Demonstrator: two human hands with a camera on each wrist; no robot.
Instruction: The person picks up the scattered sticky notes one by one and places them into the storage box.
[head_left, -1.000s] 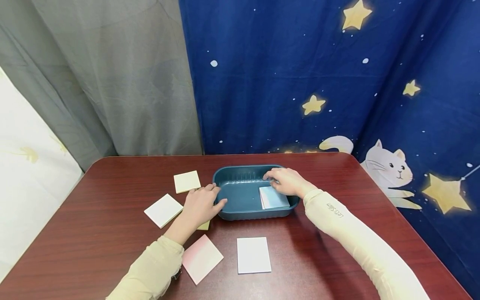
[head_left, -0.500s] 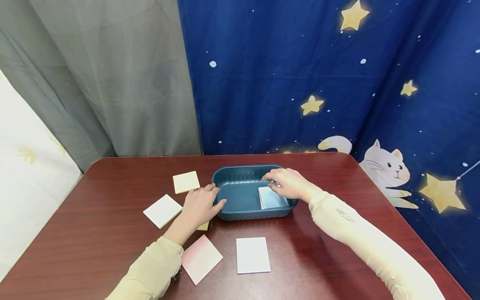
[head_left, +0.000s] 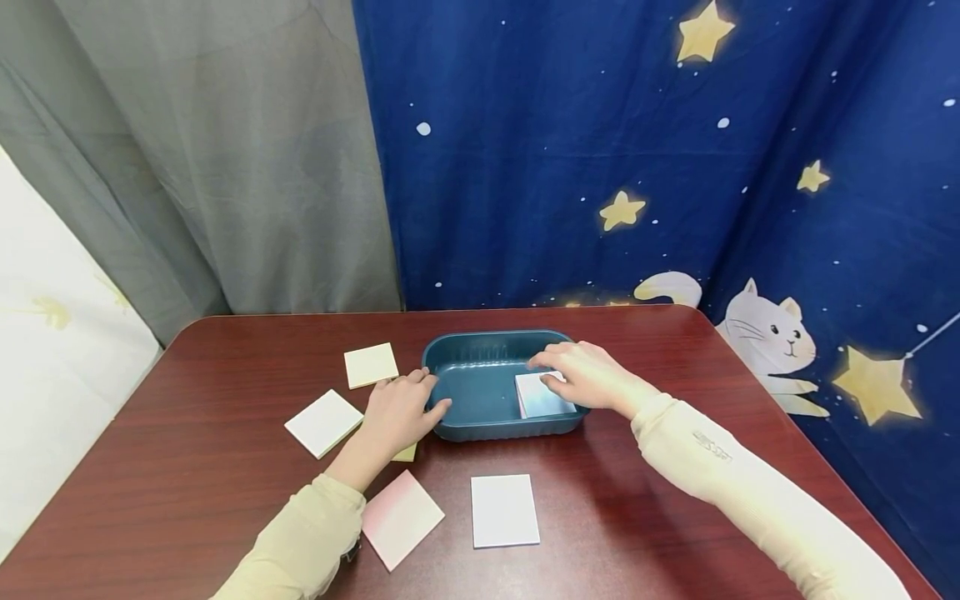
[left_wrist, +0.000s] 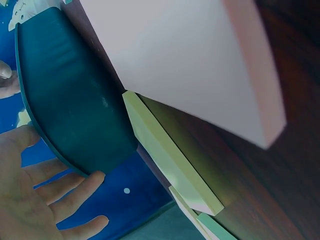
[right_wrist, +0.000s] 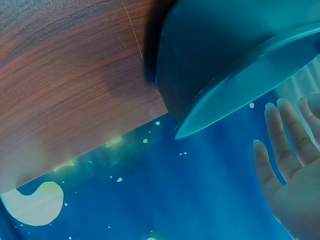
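Note:
A dark teal plastic basket (head_left: 476, 392) stands toward the back of the table. Inside its right half lies a square pale-blue note pad (head_left: 536, 398). My right hand (head_left: 588, 373) hovers over that end with relaxed fingers and nothing in them, partly covering the pad. In the right wrist view, the right hand (right_wrist: 297, 182) shows spread fingers above the basket's rim (right_wrist: 240, 60). On the basket's left end rests my left hand (head_left: 396, 412), its fingertips at the rim; in the left wrist view these fingers (left_wrist: 82, 192) are extended along the basket (left_wrist: 70, 95).
Left of the basket lie a cream note pad (head_left: 371, 365) and a white one (head_left: 322, 423). A yellow pad (head_left: 407, 453) is mostly hidden under the left hand. Nearer the front are a pink pad (head_left: 402, 518) and another white pad (head_left: 505, 510). Curtains hang behind the table (head_left: 247, 367).
My right hand has drawn slightly right and back from over the blue note pad, uncovering more of it. The left hand keeps its place at the basket's rim.

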